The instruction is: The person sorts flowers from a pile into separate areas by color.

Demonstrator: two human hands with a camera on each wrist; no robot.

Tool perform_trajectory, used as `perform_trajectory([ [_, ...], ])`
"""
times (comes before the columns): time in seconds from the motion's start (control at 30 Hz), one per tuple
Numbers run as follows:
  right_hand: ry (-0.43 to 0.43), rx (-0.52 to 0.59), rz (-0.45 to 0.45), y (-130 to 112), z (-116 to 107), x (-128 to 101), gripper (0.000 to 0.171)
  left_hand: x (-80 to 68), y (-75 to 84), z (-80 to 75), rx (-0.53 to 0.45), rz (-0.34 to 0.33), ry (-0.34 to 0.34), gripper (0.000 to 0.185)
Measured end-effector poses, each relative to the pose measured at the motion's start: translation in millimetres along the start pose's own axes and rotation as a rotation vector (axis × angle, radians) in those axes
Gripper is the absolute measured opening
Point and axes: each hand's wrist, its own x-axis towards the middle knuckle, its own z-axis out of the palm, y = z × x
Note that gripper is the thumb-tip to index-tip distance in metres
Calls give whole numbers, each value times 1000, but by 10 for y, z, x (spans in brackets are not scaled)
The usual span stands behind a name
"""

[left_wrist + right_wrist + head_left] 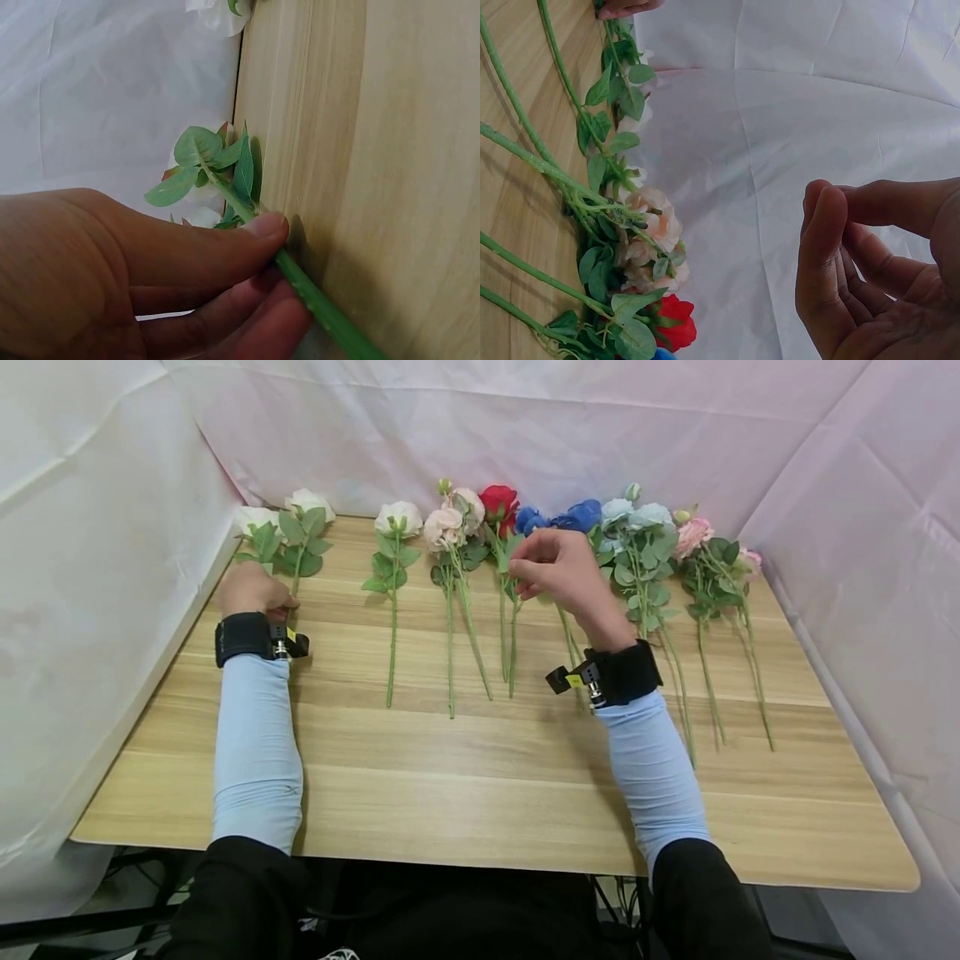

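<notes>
At the table's left edge, my left hand (250,589) pinches the green stem (322,307) of a white rose between thumb and fingers, low over the wood. Leaves (199,150) fan out just past the thumb, and the bloom (202,217) is partly hidden behind the hand. Two white rose heads (309,503) show beyond this hand in the head view. My right hand (566,572) is raised over the table, near the blue flowers (577,516). Its fingers are loosely bent, thumb close to the fingertips, with nothing between them.
Along the back lie another white rose (399,518), pale pink roses (444,528), a red rose (498,503), light blue flowers (648,516) and pink flowers (693,537), stems toward the front. White cloth (525,427) hangs behind and on both sides of the wooden table (450,793).
</notes>
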Motion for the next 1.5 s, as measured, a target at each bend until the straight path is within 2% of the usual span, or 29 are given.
perform_trajectory([
  [0.1, -5, 2, 3, 6, 6, 3, 17, -20, 14, -6, 13, 21, 3, 29],
  [0.27, -5, -10, 4, 8, 1, 1, 14, -92, 63, -75, -52, 38, 21, 35],
  [0.5, 1, -11, -3, -13, -25, -10, 15, -261, 223, -313, -71, 94, 123, 31],
  [0.73, -4, -14, 4, -30, -19, -18, 16, -550, 397, -566, -139, 91, 230, 27],
  [0.87, -5, -7, 4, -31, -20, -25, 15, -672, 472, -654, -161, 105, 294, 27],
  [0.97, -6, -5, 3, -29, -22, -29, 16, -730, 515, -685, -163, 108, 313, 28],
  [1.13, -5, -15, 11, -23, -30, -28, 16, -799, 586, -712, -186, 118, 295, 28],
  [1.4, -7, -29, 16, -12, -23, -1, 13, -945, 720, -746, -366, 169, 178, 8],
  [1.5, -13, -31, 20, -2, -14, 3, 14, -1000, 812, -705, -362, 213, 141, 19],
])
